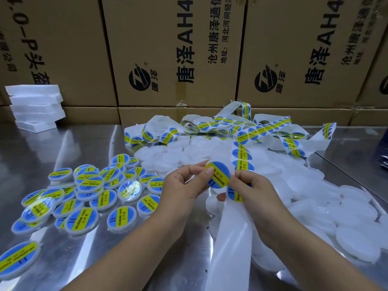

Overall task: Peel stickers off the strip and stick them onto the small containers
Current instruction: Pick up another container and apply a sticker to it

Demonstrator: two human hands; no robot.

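Head view: left hand (184, 183) pinching sticker (218, 175), right hand (252, 190) gripping strip (228, 238) at five o'clock; pulling crooked, you are risking creases.

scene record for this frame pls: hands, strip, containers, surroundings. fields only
left hand: pinches a stickered container, thumb on its label
right hand: grips the sticker strip beside it
labelled containers: heap on the table, left
plain containers: white heap, centre to right
spent backing: trails toward the camera
background: cardboard boxes, white foam stack rear left
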